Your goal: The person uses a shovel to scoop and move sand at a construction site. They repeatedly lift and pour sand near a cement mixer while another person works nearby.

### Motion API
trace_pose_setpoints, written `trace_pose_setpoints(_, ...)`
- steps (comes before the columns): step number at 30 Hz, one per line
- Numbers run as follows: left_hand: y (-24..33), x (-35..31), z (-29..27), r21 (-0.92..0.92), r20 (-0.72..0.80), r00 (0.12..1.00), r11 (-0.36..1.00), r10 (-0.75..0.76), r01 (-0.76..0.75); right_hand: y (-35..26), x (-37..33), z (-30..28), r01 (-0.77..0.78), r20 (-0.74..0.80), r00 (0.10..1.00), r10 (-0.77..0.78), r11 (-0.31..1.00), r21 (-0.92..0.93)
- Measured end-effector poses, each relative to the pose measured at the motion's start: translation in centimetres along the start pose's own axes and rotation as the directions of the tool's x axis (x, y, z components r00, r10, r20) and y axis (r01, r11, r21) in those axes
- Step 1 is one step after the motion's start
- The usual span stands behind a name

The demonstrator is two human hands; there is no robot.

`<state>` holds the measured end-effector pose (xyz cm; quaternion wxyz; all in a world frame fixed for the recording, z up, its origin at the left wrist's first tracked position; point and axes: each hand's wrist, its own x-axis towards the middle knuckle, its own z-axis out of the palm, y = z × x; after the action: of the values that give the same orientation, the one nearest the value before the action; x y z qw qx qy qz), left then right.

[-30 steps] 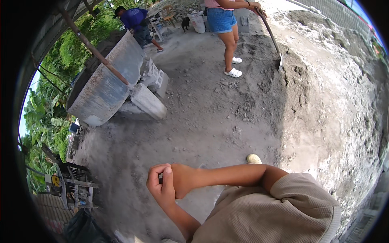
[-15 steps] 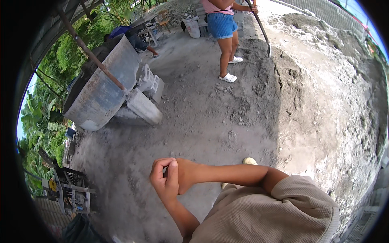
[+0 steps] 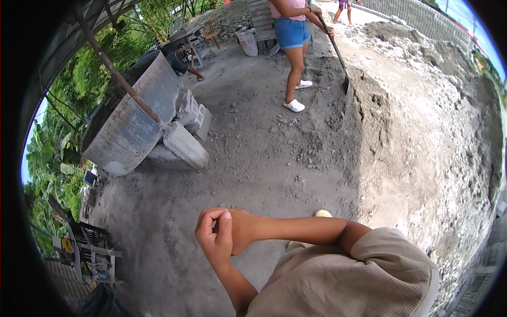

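My right forearm comes in from the right, and my right hand (image 3: 242,228) is bent at the wrist in front of my body. My left hand (image 3: 214,231) is closed against it, fingers curled and thumb (image 3: 225,224) laid over. The two hands are clasped together, and no tool shows in them. The fingers of my right hand are hidden behind the left. Ahead, a person (image 3: 293,31) in blue shorts and white clogs grips a long-handled shovel (image 3: 338,55), its blade down at the edge of the dirt pile.
A large metal trough (image 3: 129,121) stands at the left with a rusty pole (image 3: 113,71) across it. Concrete blocks (image 3: 185,145) lie beside it. Rough soil and gravel (image 3: 417,105) spread along the right. A white bucket (image 3: 247,43) and a wooden chair (image 3: 212,38) stand farther back.
The person with the shovel has bent lower and slid a hand down the handle. Another person's legs have come into view at the top. My clasped hands have stayed put.
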<state>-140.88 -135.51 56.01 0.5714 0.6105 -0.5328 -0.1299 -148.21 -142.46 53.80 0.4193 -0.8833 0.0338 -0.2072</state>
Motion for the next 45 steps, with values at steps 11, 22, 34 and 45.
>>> trace_pose_setpoints(11,0.3,-1.2,-0.4,0.034,-0.072,0.997,0.999,0.008,-0.006,-1.2,-0.1,0.2,-0.009,0.065,0.998,0.01,1.0,-0.022)
trace_pose_setpoints(22,-4.8,-5.2,-0.1,0.067,-0.486,0.8,0.927,0.353,-0.368,-1.0,0.5,-1.6,0.0,0.207,0.973,0.097,0.906,-0.423)
trace_pose_setpoints(34,-13.3,-10.9,5.2,-0.189,-0.108,0.856,0.856,-0.506,0.482,0.5,0.0,-1.3,0.096,0.386,0.917,0.095,0.889,-0.447)
trace_pose_setpoints(45,-12.2,-8.8,19.2,-0.109,0.088,0.928,0.923,-0.361,0.369,4.1,-13.4,-8.8,-0.136,0.116,0.973,0.198,0.905,-0.404)
